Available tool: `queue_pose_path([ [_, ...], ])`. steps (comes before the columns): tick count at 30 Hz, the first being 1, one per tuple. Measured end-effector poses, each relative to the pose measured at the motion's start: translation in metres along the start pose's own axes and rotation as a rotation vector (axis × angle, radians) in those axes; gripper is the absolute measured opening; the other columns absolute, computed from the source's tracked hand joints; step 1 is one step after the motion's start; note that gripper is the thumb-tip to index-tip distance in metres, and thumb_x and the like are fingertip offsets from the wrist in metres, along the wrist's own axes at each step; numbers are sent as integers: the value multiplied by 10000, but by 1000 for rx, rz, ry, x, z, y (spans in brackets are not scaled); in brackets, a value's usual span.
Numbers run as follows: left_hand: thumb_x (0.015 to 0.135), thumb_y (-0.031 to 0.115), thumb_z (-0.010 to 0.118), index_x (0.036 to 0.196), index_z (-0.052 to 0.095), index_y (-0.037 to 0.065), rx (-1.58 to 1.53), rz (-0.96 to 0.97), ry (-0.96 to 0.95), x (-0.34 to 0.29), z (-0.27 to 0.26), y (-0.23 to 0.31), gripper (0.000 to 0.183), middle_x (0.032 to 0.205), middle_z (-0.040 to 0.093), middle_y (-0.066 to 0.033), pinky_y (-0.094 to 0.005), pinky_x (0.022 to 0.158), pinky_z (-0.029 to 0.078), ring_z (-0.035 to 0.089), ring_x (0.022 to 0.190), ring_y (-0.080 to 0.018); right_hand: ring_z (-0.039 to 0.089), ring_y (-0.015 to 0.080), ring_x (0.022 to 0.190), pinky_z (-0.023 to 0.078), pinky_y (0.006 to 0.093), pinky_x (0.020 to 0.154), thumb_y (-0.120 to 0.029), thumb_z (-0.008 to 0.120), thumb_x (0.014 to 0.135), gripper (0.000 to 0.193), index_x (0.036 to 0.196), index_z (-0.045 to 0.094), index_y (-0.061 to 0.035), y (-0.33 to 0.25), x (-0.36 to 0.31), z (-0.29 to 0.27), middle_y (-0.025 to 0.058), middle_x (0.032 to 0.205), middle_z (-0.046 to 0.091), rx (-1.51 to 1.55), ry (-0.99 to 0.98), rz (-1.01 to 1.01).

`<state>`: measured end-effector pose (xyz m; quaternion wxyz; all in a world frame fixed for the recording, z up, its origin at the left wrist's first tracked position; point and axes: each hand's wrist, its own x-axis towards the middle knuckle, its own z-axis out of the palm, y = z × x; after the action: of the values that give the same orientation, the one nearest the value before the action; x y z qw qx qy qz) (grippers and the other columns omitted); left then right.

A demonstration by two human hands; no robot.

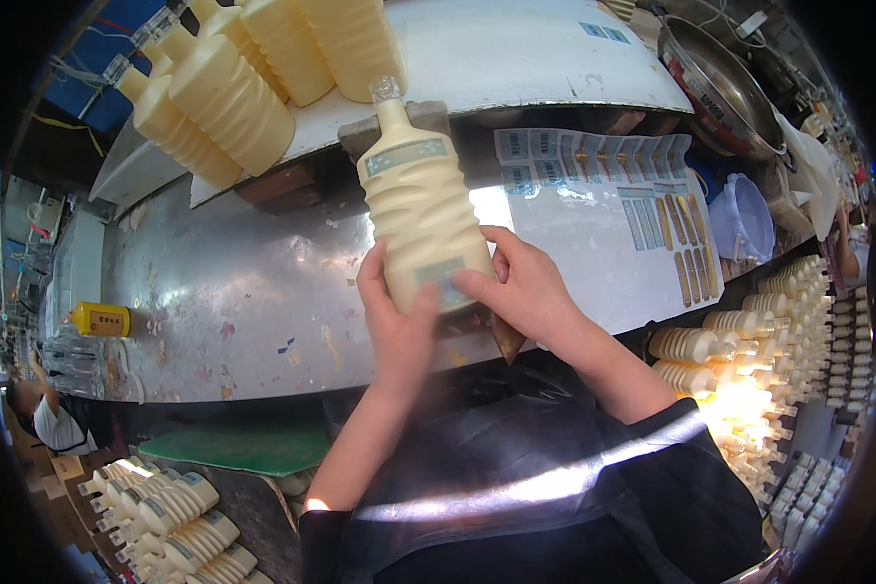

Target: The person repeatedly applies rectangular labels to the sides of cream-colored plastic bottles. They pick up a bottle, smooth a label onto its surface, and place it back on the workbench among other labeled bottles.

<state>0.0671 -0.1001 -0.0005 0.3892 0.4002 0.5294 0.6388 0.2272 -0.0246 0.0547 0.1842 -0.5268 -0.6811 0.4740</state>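
A cream plastic bottle [411,209] with wavy ridges and a clear neck lies tilted, its neck pointing away from me and resting by a grey padded block [360,134]. One blue-grey label is on its shoulder, and a second label [441,274] sits near its base. My left hand [394,307] grips the bottle's lower left side, thumb on the front. My right hand [530,287] holds the lower right side, its thumb pressing by the lower label. A brown pointed piece [507,339] shows under my right hand; whether I hold it cannot be made out.
Sheets of labels [594,161] lie on the bench at right, beside a pale bucket [742,219] and a large pan [720,78]. Several cream bottles [234,97] stand on the raised white shelf. A yellow container [100,319] is at left. More bottles are stacked at lower left and right.
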Motion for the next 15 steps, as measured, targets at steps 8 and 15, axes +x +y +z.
queue_pose_path([
  [8, 954, 113, 654, 1540, 252, 1, 30, 2, 12, 0, 0, -1, 720, 1485, 418, -210, -398, 1140, 398, 473, 1350, -270, 728, 364, 994, 556, 423, 890, -444, 757, 853, 679, 1350, 600, -7, 4, 1, 1, 230, 1067, 741, 13, -9, 1],
  [15, 929, 124, 690, 1536, 256, 0, 4, -14, 26, 0, 1, 0, 756, 1468, 426, -199, -397, 1127, 412, 474, 1345, -270, 734, 331, 962, 560, 405, 877, -439, 756, 859, 674, 1351, 598, -6, 4, 1, 2, 207, 1027, 744, 11, 1, -7],
])
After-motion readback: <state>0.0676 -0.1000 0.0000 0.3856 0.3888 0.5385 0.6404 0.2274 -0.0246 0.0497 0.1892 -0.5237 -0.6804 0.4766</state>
